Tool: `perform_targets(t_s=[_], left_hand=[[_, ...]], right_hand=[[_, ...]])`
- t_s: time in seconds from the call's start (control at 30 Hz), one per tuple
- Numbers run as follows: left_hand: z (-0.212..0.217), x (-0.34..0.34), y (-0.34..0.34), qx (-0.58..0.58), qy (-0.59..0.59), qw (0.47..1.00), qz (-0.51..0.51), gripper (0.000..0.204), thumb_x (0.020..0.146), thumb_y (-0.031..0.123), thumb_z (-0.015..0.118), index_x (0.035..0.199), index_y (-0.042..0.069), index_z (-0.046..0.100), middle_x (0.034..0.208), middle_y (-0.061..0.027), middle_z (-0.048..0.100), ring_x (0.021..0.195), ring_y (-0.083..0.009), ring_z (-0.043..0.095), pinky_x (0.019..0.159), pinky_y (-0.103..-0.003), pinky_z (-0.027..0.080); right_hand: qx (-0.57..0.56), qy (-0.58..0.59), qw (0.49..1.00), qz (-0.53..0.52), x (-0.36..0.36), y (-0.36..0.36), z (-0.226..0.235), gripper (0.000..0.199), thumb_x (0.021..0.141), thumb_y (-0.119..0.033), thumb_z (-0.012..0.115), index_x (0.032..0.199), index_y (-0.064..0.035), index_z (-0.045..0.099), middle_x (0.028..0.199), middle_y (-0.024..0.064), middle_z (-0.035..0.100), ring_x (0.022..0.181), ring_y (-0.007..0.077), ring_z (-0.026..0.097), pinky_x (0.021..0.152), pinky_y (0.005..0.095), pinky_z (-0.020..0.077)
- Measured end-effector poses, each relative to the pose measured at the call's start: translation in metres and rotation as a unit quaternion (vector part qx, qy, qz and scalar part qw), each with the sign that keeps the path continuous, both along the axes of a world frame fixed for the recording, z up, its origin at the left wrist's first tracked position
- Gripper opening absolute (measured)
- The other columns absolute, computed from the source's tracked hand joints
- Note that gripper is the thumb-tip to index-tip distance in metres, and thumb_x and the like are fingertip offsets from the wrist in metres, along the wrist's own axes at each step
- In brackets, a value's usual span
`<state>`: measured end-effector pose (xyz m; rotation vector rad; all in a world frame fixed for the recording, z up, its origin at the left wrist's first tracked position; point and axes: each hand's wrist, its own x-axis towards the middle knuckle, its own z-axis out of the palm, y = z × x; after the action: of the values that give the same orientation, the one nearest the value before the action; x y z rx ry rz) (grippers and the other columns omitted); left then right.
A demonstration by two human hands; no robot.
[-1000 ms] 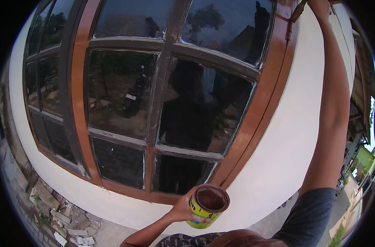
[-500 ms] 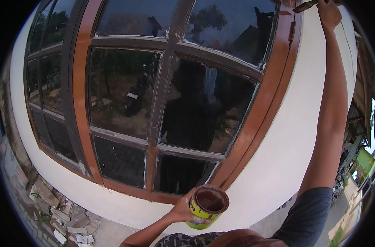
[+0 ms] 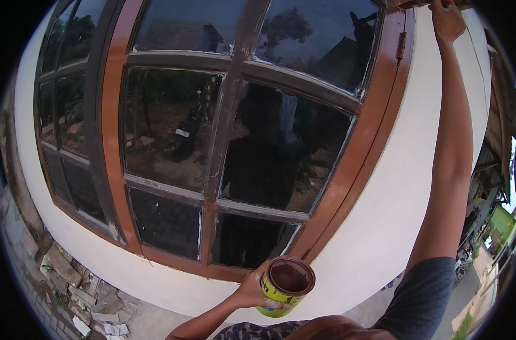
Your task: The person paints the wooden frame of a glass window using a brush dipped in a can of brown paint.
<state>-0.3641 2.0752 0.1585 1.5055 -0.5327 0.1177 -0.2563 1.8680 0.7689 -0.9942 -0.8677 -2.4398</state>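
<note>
My left hand (image 3: 251, 290) is wrapped round a yellow-green paint can (image 3: 280, 306), low in front of the window. The can stands open at the top, and brown paint coats its rim and inside. High at the upper right, my outstretched arm brings my right hand (image 3: 448, 24) to the window frame (image 3: 348, 173). Its fingers close on a paintbrush (image 3: 412, 4), partly cut off by the picture's top edge, with the tip against the frame's upper right side. Reddish-brown paint covers the outer frame, while most of the inner bars (image 3: 215, 136) are dark and worn.
A metal hinge (image 3: 401, 45) sits on the frame's right side. White wall (image 3: 377, 226) surrounds the window. Broken tiles and rubble (image 3: 96, 297) lie on the ground at lower left. A second dark window panel (image 3: 65, 119) is at the left.
My right hand has shifted slightly left, and the brush tip has moved a little up and left along the frame. My left hand and the can have stayed nearly still.
</note>
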Motion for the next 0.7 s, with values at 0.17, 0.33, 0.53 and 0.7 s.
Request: perform_targets(t_s=[0.17, 0.33, 0.53, 0.7], left_hand=[[-0.004, 0.002, 0.002, -0.001, 0.002, 1.0, -0.01, 0.111, 0.047, 0.031, 0.096, 0.138, 0.007, 0.039, 0.13, -0.0095, 0.054, 0.124, -0.0214, 0.05, 0.109, -0.037, 0.036], [-0.012, -0.001, 0.002, 0.025, -0.003, 1.0, -0.001, 0.108, 0.05, 0.041, 0.094, 0.137, 0.009, 0.038, 0.127, -0.0108, 0.056, 0.119, -0.0259, 0.056, 0.106, -0.04, 0.041], [-0.011, 0.001, 0.004, 0.035, -0.001, 0.999, -0.007, 0.108, 0.05, 0.041, 0.094, 0.137, 0.009, 0.038, 0.127, -0.0109, 0.056, 0.12, -0.0259, 0.055, 0.106, -0.04, 0.041], [-0.006, 0.004, 0.005, 0.024, -0.015, 1.0, -0.005, 0.108, 0.05, 0.04, 0.094, 0.137, 0.009, 0.038, 0.128, -0.0105, 0.055, 0.121, -0.0249, 0.054, 0.107, -0.039, 0.041]], right_hand=[[-0.01, -0.028, 0.998, 0.054, 0.005, -0.001, -0.003, 0.051, 0.09, -0.036, 0.067, 0.067, 0.0089, 0.06, 0.057, 0.0178, 0.055, 0.052, 0.0305, 0.053, 0.06, 0.049, 0.049], [-0.033, 0.029, 0.999, -0.024, 0.019, 0.001, -0.034, 0.045, 0.089, -0.027, 0.067, 0.061, 0.006, 0.055, 0.051, 0.0149, 0.051, 0.048, 0.027, 0.051, 0.054, 0.0424, 0.0467], [0.015, 0.058, 0.995, -0.073, -0.006, -0.012, -0.04, 0.04, 0.089, -0.039, 0.058, 0.073, -0.0028, 0.065, 0.059, 0.009, 0.06, 0.06, 0.0237, 0.058, 0.063, 0.036, 0.0468], [0.012, -0.02, 1.0, 0.008, 0.012, -0.014, 0.004, 0.049, 0.094, -0.023, 0.058, 0.054, 0.0055, 0.057, 0.05, 0.0154, 0.052, 0.045, 0.0265, 0.047, 0.053, 0.044, 0.0437]])
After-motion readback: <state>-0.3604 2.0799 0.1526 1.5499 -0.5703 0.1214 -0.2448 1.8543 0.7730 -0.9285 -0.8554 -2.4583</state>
